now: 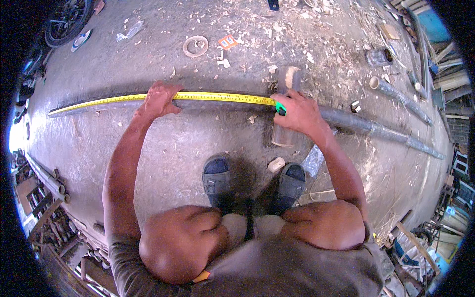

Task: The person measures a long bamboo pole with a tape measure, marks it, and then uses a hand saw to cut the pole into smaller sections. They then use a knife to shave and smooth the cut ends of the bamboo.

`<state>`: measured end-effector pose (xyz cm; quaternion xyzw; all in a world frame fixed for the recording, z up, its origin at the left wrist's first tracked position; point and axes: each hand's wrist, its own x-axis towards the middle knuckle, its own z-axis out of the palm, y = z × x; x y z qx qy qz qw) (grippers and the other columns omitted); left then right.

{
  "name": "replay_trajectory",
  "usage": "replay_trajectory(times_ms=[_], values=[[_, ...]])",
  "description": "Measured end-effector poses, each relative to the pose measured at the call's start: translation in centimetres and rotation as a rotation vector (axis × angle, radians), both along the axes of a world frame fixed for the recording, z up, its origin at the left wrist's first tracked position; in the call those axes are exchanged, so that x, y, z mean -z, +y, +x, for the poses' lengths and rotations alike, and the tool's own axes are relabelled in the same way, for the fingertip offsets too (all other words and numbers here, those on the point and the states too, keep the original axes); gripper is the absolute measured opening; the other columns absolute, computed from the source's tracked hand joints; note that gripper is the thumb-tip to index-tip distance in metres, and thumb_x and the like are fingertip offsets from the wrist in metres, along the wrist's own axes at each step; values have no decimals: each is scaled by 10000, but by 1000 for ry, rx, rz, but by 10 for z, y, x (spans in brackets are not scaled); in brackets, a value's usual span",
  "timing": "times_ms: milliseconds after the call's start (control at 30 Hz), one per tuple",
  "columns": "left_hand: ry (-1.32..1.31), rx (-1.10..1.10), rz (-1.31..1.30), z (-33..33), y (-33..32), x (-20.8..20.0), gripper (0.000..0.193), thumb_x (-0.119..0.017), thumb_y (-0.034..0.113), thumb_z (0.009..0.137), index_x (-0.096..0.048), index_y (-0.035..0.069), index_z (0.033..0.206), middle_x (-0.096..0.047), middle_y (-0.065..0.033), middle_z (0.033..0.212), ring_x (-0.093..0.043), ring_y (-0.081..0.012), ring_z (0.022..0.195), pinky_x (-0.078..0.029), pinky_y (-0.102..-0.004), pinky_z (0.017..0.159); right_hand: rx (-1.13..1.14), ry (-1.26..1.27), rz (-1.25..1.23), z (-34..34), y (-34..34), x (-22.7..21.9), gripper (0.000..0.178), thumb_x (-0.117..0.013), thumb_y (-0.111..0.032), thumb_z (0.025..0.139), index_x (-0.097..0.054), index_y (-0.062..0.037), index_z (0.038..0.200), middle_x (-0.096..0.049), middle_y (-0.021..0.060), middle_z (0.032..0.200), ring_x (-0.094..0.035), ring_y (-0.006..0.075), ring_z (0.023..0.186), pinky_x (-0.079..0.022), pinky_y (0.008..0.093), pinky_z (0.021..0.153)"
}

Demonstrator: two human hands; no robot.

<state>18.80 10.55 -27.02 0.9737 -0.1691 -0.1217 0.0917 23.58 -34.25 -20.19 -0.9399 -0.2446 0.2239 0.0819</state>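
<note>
A long grey pipe [346, 120] lies crosswise on the floor in front of me. Along its left half stretches the yellow blade of a tape measure [213, 96]. My left hand [161, 101] is closed over pipe and blade, its thumb on the near side. In my right hand [301, 113] is the tape measure's green and black case [281, 108], held against the pipe; the hand hides part of it. Beneath the pipe, by my right hand, a short thick piece of pipe [284, 137] lies roughly at right angles to it.
Pale scraps and shavings litter the far floor, with a flat ring [195, 46] and an orange packet [227, 42]. Shorter pipes [401, 99] and a dark can [379, 57] lie at right. My sandalled feet [216, 180] flank a small pale block [276, 164]. Stacked pipes [47, 178] lie left.
</note>
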Motion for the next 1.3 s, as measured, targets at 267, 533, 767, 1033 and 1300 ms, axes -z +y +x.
replay_trajectory(times_ms=[267,533,767,1033,1300], values=[[-114,45,-3,-1,5,12,843,-940,337,545,-640,87,1292,-699,-167,1218,-644,-395,1146,-461,-510,1004,53,-48,-15,-6,-21,3,611,-681,-374,768,-623,-281,1370,-606,179,1301,-621,405,1201,-522,574,971],[-157,-128,42,-9,-89,-11,839,-725,686,797,-607,91,1375,-624,-191,1360,-537,-381,1326,-226,-665,1185,79,-163,-35,-8,-54,11,597,-691,-370,774,-627,-275,1360,-606,182,1289,-637,408,1170,-546,552,936],[-306,-166,-188,1,-199,17,566,-663,551,921,-665,119,1287,-652,-98,1280,-564,-287,1278,-123,-777,1158,86,-216,-16,-15,-63,15,568,-707,-359,778,-634,-277,1335,-607,184,1236,-629,407,1169,-555,582,893],[-222,-156,-204,16,-256,20,498,-646,487,920,-694,132,1266,-686,-57,1249,-570,-252,1273,-78,-817,1135,65,-320,32,-16,-66,21,489,-738,-335,766,-674,-241,1242,-602,174,1114,-651,411,1100,-578,555,836],[-208,-182,-176,17,-260,20,558,-655,500,885,-680,125,1297,-685,-55,1265,-558,-246,1294,-42,-807,1147,113,-212,27,-11,-61,11,491,-727,-329,763,-692,-244,1246,-616,180,1163,-653,410,1104,-572,547,865]])
